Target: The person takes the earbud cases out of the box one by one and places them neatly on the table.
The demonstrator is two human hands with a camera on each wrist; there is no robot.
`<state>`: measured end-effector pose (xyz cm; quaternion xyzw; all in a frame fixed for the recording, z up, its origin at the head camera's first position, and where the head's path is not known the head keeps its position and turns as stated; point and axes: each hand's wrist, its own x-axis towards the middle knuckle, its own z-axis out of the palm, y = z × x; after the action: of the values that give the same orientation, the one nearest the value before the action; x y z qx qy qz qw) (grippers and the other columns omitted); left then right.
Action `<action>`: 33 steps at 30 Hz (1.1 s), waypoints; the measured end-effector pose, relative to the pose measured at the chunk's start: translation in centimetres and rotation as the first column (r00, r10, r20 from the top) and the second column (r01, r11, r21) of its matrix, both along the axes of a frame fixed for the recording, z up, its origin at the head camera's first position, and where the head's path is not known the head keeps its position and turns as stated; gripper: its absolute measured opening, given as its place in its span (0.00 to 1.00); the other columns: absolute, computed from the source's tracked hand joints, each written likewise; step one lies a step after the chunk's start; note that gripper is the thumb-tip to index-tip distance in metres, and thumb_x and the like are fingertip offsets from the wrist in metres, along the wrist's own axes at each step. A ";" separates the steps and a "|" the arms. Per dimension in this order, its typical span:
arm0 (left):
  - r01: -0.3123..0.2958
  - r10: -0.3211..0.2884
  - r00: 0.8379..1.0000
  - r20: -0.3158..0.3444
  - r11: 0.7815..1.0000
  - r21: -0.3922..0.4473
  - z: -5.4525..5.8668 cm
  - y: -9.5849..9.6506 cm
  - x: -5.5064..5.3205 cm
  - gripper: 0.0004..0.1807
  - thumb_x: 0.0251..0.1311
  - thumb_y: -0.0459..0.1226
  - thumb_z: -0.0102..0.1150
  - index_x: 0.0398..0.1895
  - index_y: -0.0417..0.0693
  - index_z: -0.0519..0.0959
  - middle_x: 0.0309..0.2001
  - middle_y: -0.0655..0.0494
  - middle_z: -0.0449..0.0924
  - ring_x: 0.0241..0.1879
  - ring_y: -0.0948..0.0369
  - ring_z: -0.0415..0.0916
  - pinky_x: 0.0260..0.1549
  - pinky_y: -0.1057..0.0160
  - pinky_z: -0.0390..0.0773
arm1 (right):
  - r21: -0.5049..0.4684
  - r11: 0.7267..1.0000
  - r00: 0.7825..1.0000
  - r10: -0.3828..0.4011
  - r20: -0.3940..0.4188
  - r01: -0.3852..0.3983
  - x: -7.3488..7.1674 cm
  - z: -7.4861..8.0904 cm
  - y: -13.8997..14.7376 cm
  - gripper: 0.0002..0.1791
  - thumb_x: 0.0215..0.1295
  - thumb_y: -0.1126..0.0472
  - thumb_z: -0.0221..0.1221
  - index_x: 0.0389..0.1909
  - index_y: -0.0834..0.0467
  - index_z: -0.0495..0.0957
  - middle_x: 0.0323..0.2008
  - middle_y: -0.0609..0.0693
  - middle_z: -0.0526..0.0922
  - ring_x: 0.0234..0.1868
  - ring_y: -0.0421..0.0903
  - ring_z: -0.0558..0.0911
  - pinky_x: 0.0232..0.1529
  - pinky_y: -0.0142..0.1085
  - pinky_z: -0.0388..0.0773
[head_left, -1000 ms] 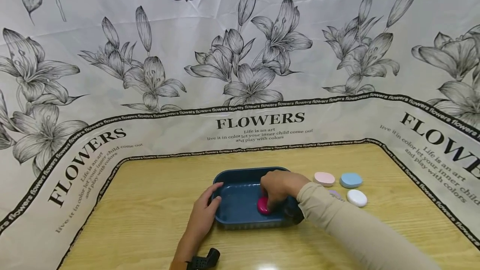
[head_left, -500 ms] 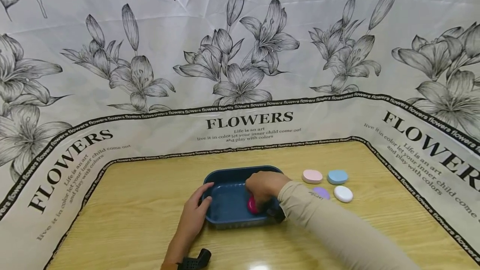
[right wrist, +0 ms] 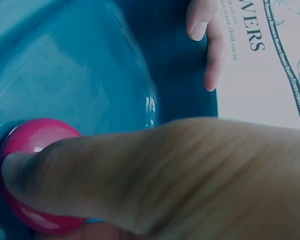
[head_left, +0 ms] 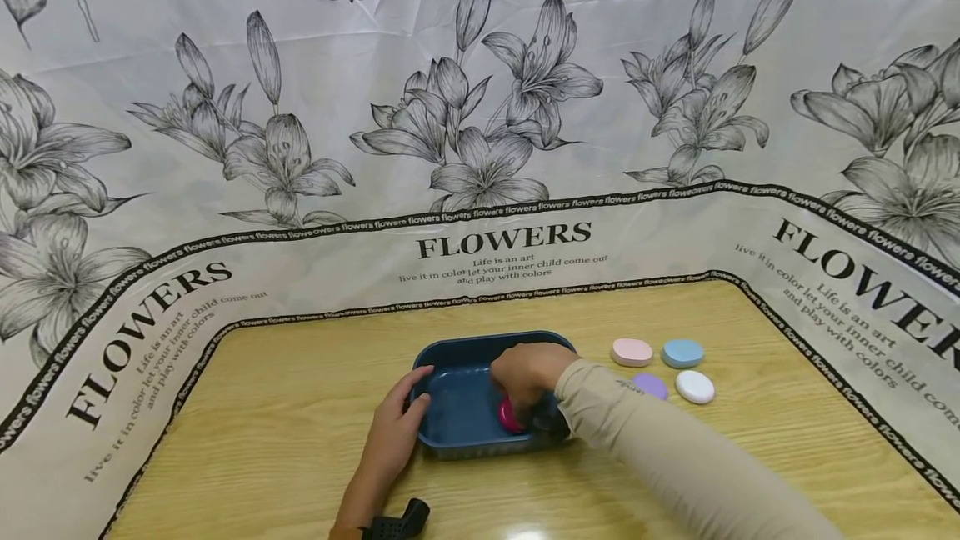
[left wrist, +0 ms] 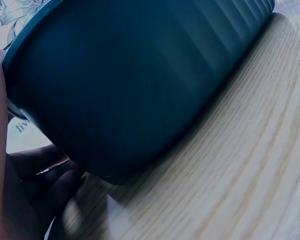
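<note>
In the head view a dark blue rectangular tub (head_left: pixel 456 407) stands on the wooden table. My left hand (head_left: pixel 392 427) holds its left end, thumb and a finger over the rim, the other fingers outside against the wall in the left wrist view. Inside the tub, toward its right front, lies a glossy magenta rounded bar (right wrist: pixel 42 131), soap-like in shape. My right hand (head_left: pixel 528 373) reaches down into the tub and grips this bar; the thumb presses on its top in the right wrist view. The far side of the bar and most of the right fingers are hidden.
Right of the tub lie a pink oval bar (head_left: pixel 632 352), a blue oval bar (head_left: pixel 682 353), a white one (head_left: pixel 695 387) and a purple one (head_left: pixel 649 386) with lettering, partly behind the right sleeve (head_left: pixel 645 432). A flower-printed cloth (head_left: pixel 502 257) borders the table.
The head view has shifted a little. My right hand sits slightly farther left over the magenta bar, which stays about in place in the tub. My left hand keeps its hold.
</note>
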<state>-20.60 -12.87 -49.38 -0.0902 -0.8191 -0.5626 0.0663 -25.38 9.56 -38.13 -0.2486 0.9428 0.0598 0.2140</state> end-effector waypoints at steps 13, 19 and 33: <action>0.004 -0.004 1.000 -0.008 1.000 -0.002 -0.1 -0.2 0.2 0.20 0.74 0.40 0.52 0.66 0.67 0.74 0.71 0.56 0.67 0.73 0.52 0.59 0.68 0.41 0.60 | 0.063 0.993 0.994 0.101 0.040 -0.103 -0.4 -0.2 -0.9 0.13 0.48 0.60 0.74 0.24 0.44 0.78 0.25 0.39 0.78 0.27 0.41 0.76 0.28 0.38 0.76; 0.004 -0.004 1.000 -0.004 1.000 0.006 0.0 -0.3 0.2 0.21 0.74 0.40 0.52 0.67 0.67 0.74 0.71 0.56 0.66 0.73 0.53 0.58 0.68 0.41 0.60 | 0.083 0.990 0.993 0.110 0.035 -0.113 -0.5 0.0 -1.1 0.13 0.48 0.60 0.74 0.24 0.45 0.78 0.25 0.40 0.79 0.27 0.41 0.75 0.28 0.38 0.76; -0.010 0.010 1.000 -0.007 1.000 0.002 0.0 -0.1 0.0 0.21 0.73 0.39 0.52 0.66 0.67 0.75 0.70 0.59 0.68 0.73 0.55 0.59 0.69 0.44 0.60 | 0.052 0.996 0.996 0.075 0.042 -0.077 0.1 0.3 -0.7 0.12 0.44 0.61 0.74 0.24 0.48 0.79 0.25 0.41 0.79 0.26 0.41 0.73 0.26 0.38 0.75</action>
<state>-20.58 -12.92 -49.33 -0.0880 -0.8189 -0.5626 0.0721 -25.32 8.90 -37.88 -0.2798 0.9262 0.0881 0.2369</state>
